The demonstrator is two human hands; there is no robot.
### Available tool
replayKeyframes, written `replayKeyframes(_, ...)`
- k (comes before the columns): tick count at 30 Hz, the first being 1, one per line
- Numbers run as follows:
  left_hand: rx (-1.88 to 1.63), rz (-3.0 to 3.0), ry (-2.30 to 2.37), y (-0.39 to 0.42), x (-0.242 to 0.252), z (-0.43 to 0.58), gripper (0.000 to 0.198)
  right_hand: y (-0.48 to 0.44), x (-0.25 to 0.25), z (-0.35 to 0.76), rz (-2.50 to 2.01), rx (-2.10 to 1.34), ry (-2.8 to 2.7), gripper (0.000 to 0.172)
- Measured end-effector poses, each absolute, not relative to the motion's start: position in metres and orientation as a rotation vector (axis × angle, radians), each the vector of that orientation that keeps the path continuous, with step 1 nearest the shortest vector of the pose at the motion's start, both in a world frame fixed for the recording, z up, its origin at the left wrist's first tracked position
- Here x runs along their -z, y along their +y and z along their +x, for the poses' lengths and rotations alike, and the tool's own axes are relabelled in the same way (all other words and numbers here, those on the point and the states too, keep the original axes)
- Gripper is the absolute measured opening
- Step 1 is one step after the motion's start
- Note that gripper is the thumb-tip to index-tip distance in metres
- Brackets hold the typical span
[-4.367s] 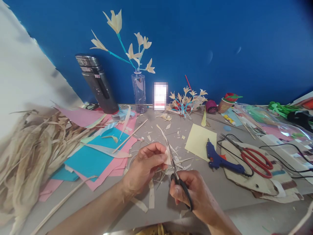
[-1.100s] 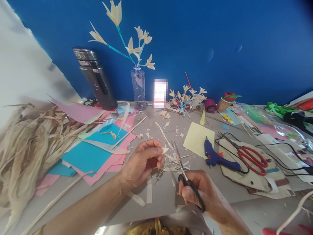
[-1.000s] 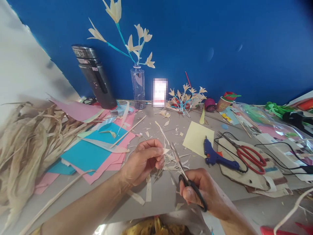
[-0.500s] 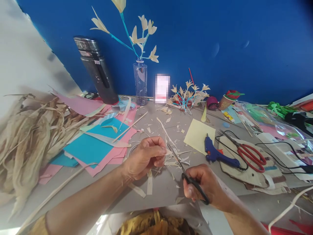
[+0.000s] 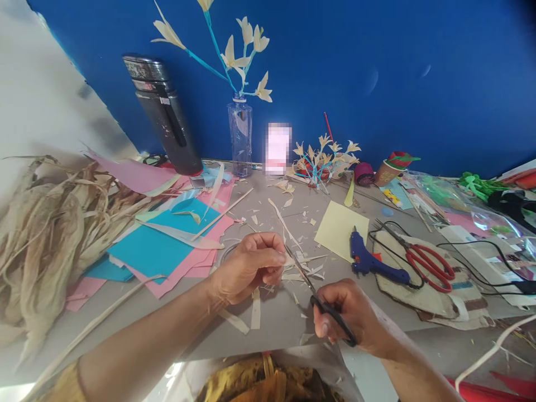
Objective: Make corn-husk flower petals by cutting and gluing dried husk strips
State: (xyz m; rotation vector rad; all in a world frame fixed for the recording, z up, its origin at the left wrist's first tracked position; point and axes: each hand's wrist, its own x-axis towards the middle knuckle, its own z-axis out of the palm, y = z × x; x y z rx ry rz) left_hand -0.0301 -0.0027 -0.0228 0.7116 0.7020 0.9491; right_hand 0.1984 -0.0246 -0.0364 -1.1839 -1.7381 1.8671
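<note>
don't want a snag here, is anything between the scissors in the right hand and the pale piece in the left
Nothing visible stands between them: the right hand holds the scissors with their blades beside the pale piece in the left hand. Contact is unclear.

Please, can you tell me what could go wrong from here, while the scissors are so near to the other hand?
1. The black-handled scissors in the right hand point close to the left hand, so a slip might nick a finger.
2. The pale piece pinched there looks small, so it could tear or be overcut.
3. The glue gun has its nozzle over the yellow paper; if hot, which I cannot see, it might mark it.
</note>
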Motion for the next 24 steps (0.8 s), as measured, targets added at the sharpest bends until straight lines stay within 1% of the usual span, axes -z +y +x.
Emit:
replayKeyframes(3, -0.946, 0.713, 0.700, -0.003, 0.023, -0.031, 0.015, -0.024, 0.038, 0.199, -1.179, -1.861, -1.738, 0.058)
replayKeyframes(12, -0.980, 0.725, 0.804, -0.002, 0.021, -0.031, 0.015, -0.025, 0.041, 0.201, -1.183, -1.781, -1.792, 0.066)
replayKeyframes(24, -1.006, 0.729, 0.794, -0.001, 0.018, -0.028, 0.017, -0.029, 0.050, 0.201, -1.157, -1.798, -1.725, 0.061)
